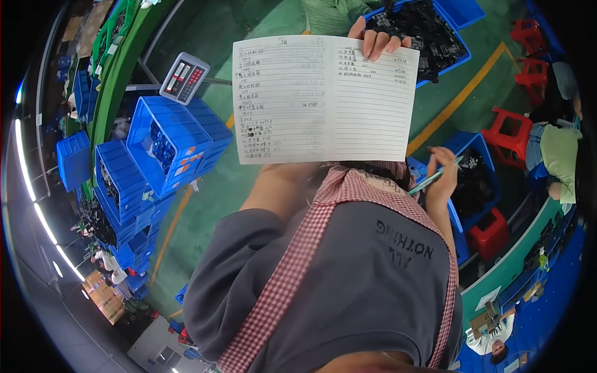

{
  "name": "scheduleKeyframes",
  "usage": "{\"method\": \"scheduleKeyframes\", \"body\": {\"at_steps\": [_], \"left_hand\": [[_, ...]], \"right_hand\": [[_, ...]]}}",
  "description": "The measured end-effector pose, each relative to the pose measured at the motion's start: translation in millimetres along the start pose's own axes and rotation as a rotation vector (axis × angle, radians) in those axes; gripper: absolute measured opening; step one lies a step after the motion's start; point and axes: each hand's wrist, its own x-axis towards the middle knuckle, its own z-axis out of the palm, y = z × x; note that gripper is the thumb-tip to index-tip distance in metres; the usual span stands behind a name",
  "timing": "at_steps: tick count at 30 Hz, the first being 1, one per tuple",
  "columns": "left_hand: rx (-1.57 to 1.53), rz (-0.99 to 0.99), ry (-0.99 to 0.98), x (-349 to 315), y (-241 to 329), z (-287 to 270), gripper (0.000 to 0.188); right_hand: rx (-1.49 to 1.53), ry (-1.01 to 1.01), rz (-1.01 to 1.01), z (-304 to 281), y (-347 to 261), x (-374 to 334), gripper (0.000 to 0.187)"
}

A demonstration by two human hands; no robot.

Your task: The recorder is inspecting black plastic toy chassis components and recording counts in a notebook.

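An open notebook with lined pages and handwritten lists is held up in front of me. My left hand grips its far edge, fingers folded over the top of the right-hand page. The left forearm passes behind the notebook, so the palm is hidden. To the right of the notebook's lower corner is my right hand, its fingers closed around a slim light-green pen. The pen slants up to the right, apart from the paper.
At left, a weighing scale stands by stacked blue crates. A blue crate of black parts lies beyond the notebook. Red stools and a person in a yellow-green top are at right. Another person sits lower right.
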Motion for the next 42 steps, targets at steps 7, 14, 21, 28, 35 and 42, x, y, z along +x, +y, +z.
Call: {"method": "scheduleKeyframes", "body": {"at_steps": [7, 14, 21, 28, 35, 42], "left_hand": [[0.064, 0.044, 0.07, -1, 3, 5, 0.054], [0.084, 0.104, -0.01, -6, 5, 2, 0.05], [0.076, 0.107, -0.004, -4, 9, 2, 0.048], [0.087, 0.103, -0.001, -3, 8, -3, 0.049], [0.025, 0.234, 0.247, -18, 1, 17, 0.046], [-0.009, -0.078, 0.138, -12, 26, 10, 0.051]], "right_hand": [[0.197, -0.097, 0.491, -4, 9, -1, 0.023], [0.243, -0.255, 0.479, -18, 16, -10, 0.04], [-0.143, -0.451, 0.158, -37, 42, -22, 0.027], [-0.208, -0.523, 0.109, -46, 48, -23, 0.02], [1.141, -0.41, 0.977, -34, 31, -15, 0.052], [1.429, -0.323, 1.002, -39, 2, 14, 0.051]]}}
